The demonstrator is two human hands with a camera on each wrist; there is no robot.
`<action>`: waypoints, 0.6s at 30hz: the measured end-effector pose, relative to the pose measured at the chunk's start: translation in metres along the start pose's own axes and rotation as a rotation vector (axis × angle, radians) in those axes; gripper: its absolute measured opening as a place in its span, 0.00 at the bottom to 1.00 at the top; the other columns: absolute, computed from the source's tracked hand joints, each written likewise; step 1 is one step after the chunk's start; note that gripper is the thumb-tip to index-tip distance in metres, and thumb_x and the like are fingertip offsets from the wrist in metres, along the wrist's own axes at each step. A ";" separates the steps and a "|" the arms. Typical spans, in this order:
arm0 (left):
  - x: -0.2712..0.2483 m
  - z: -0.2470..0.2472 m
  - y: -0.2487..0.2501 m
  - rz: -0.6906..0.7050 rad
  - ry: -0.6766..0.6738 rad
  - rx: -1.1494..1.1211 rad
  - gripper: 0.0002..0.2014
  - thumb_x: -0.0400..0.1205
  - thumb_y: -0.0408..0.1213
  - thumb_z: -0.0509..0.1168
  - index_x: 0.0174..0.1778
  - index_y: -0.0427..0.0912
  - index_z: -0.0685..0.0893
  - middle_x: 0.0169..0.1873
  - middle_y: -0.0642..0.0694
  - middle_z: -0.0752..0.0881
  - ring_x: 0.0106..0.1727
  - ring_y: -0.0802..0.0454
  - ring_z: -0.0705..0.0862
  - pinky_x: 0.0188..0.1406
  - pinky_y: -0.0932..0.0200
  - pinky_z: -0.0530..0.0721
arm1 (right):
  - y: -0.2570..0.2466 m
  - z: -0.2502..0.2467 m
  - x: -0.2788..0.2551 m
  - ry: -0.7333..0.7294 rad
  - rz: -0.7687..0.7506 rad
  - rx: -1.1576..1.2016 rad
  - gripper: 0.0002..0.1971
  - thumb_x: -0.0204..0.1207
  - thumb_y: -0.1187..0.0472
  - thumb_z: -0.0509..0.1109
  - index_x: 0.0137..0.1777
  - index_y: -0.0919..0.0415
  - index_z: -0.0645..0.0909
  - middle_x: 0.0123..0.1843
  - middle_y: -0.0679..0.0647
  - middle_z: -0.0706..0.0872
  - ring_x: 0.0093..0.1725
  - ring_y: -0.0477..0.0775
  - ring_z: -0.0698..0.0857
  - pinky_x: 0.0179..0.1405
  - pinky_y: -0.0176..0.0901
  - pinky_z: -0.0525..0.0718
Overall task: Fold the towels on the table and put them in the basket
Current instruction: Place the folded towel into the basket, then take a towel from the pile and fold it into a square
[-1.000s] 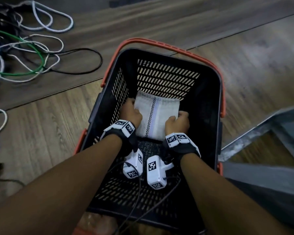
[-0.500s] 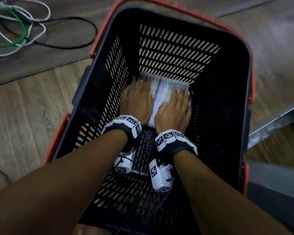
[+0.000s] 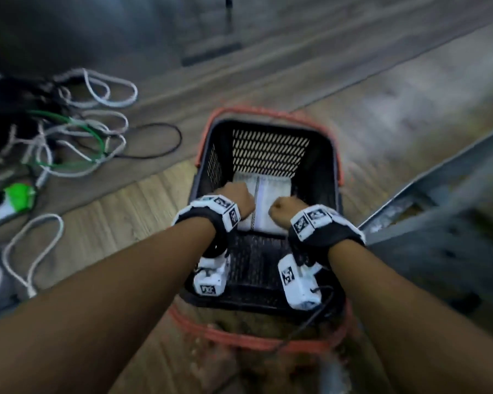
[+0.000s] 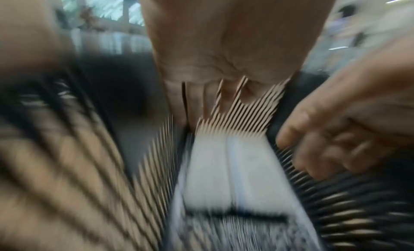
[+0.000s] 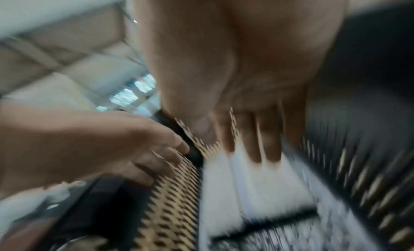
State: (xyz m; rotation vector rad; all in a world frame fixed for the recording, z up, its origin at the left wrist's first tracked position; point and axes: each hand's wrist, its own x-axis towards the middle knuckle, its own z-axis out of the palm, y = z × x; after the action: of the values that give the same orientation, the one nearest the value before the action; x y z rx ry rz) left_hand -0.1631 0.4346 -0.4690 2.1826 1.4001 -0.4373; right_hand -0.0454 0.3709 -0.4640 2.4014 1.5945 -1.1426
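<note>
A folded white towel (image 3: pixel 271 206) with a dark stripe lies flat on the floor of the black basket (image 3: pixel 335 177), at its far end. Both hands hover over the towel's near edge, raised off it. My left hand (image 3: pixel 236 196) is over the towel's left part and my right hand (image 3: pixel 281 209) over its right part. In the blurred left wrist view the left hand (image 4: pixel 224 63) hangs with loose fingers above the towel (image 4: pixel 224 169). The right wrist view shows the right hand (image 5: pixel 246 81) with fingers pointing down over the towel (image 5: pixel 257 184). Neither hand holds anything.
The basket has orange handles (image 3: pixel 256 110) and stands on a wooden floor. A tangle of white, green and black cables (image 3: pixel 77 132) and a power strip (image 3: pixel 12 200) lie to the left. A grey metal frame (image 3: pixel 439 189) runs along the right.
Half a second ago both hands lay flat on the towel. Now they are lifted off it and drawn back, and the towel stays in the basket. The head view has pulled back.
</note>
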 end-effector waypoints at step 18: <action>-0.421 -0.220 0.192 0.691 0.460 0.179 0.14 0.82 0.46 0.58 0.48 0.39 0.82 0.49 0.36 0.86 0.49 0.41 0.82 0.45 0.55 0.76 | 0.035 -0.206 -0.557 0.483 0.073 -0.299 0.17 0.82 0.49 0.60 0.64 0.55 0.79 0.66 0.55 0.81 0.63 0.56 0.79 0.60 0.45 0.74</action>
State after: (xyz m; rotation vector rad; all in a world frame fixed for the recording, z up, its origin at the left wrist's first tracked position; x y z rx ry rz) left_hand -0.1653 0.1811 -0.0239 2.8447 0.7179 0.2143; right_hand -0.0153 0.0037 0.0028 2.6167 1.6229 -0.2856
